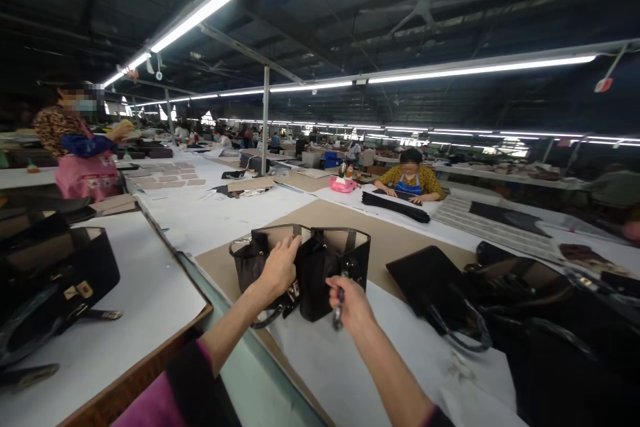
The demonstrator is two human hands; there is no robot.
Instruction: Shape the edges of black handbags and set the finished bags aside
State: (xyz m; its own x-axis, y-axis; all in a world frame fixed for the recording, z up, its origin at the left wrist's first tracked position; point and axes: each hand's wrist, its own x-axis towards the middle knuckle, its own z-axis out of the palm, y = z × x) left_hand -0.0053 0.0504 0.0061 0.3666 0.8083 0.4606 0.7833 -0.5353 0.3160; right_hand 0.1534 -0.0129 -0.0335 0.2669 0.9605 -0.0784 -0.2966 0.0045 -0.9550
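Note:
A black handbag (315, 287) with a beige lining stands on the table in front of me, its top open. My left hand (281, 270) is on its left part, fingers closed over the upper edge by the metal fittings. A dark looped handle (269, 318) hangs below that hand. At the bag's right side, my right hand (350, 303) is closed around a dark, shiny, narrow piece (339, 312). Whether this piece is a bag handle or a separate tool I cannot tell. Parts of the bag's front are hidden behind both hands.
Several black bags (530, 307) are piled on the right, and more bags (60, 280) lie on the left table. Across the table a person (413, 180) handles dark sheets, near a pink tissue pack (343, 184). Another person (85, 147) stands at far left.

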